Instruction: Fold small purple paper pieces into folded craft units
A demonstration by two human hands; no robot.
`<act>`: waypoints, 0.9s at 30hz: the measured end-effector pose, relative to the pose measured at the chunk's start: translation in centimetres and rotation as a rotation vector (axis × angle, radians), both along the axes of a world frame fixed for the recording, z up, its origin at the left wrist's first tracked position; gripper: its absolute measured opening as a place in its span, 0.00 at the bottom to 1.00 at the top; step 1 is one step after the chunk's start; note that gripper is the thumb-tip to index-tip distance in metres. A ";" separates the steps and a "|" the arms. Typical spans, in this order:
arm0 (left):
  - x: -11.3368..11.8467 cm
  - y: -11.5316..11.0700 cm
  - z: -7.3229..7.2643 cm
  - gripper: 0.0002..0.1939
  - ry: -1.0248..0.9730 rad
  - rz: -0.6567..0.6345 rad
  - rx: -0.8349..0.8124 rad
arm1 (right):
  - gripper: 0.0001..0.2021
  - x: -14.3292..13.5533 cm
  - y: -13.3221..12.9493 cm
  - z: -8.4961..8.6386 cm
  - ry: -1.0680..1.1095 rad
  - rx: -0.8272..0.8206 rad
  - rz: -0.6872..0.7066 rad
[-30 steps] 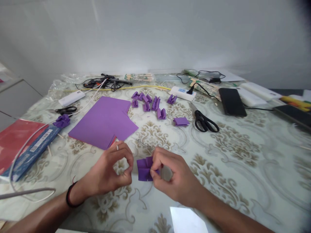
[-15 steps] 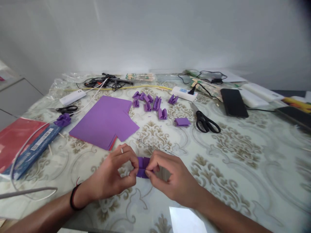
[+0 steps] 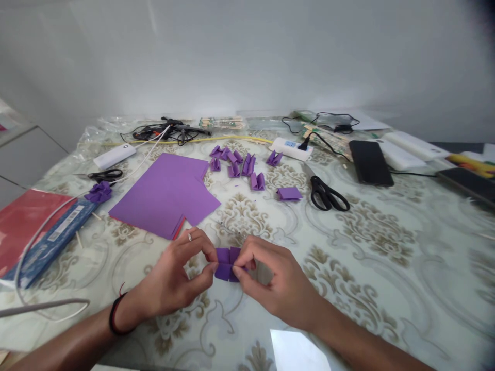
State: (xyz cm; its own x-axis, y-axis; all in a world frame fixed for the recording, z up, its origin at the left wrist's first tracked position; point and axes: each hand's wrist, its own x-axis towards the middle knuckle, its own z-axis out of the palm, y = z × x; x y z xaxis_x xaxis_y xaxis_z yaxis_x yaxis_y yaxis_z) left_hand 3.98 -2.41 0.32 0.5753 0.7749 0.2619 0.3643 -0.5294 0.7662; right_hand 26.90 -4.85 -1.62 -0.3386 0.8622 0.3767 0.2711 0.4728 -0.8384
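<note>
A small piece of folded purple paper [image 3: 223,271], with creases crossing near its middle, is held between my two hands just above the table. My left hand [image 3: 180,270] pinches its left edge between thumb and forefinger. On the other side, the thumb and fingers of my right hand [image 3: 274,281] grip its right part and cover some of it. Farther back lie several folded purple paper pieces [image 3: 248,165], and one flatter folded piece [image 3: 289,194] rests apart from them. Purple paper sheets [image 3: 162,193] are stacked to the left, with red showing beneath.
Black-handled scissors [image 3: 328,195] lie right of the folded pieces, near a black phone [image 3: 371,163] and a white power strip [image 3: 293,149]. At left are a second pair of scissors [image 3: 106,175], a crumpled purple paper flower [image 3: 99,191] and a red-and-blue packet [image 3: 50,232]. Cables run along the back.
My left fingers have shifted slightly left along the folded paper, so more of its creased face shows. The right hand keeps its pinch almost unchanged.
</note>
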 end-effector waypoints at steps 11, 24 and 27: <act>-0.3 0.2 -0.4 0.09 -0.011 0.075 0.070 | 0.07 0.1 0.1 0.1 -0.004 -0.044 -0.070; -0.3 0.2 -0.4 0.08 -0.033 0.119 0.046 | 0.08 0.3 0.0 0.1 0.015 -0.076 -0.083; -0.1 0.3 -0.4 0.07 -0.009 0.120 0.035 | 0.09 0.3 -0.1 0.0 0.028 -0.074 -0.057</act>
State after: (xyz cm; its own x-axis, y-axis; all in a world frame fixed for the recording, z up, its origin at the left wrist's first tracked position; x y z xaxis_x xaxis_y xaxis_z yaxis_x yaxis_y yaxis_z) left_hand 3.86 -2.10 -0.10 0.4764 0.8284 0.2947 0.4195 -0.5087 0.7518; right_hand 27.19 -4.96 -1.60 -0.2782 0.9058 0.3197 0.2714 0.3934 -0.8784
